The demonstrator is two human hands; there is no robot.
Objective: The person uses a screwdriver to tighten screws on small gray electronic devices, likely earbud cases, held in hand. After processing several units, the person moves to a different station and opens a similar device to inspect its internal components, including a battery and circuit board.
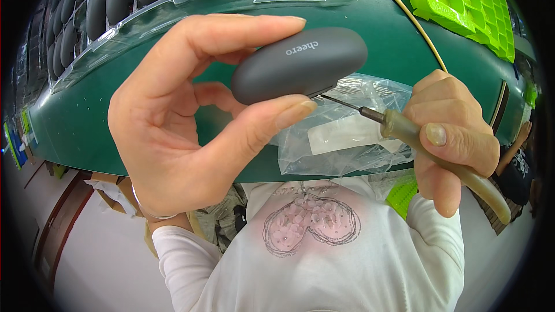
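Observation:
My left hand grips a smooth dark grey oval case between thumb and fingers, above the green table. Closed around a beige handle, my right hand holds a pen-like tool with a thin dark metal tip. This tip meets the lower edge of the case, beside my left thumb, at a small slot or seam; whether it goes inside I cannot tell. Under the tool lies a clear plastic bag with a white label and what look like many thin metallic pieces.
Clear plastic trays holding several similar dark cases stand at the far left. A bright green gridded tray lies at the far right. A tan cord runs across the green table to behind my right hand. Another person is at the right edge.

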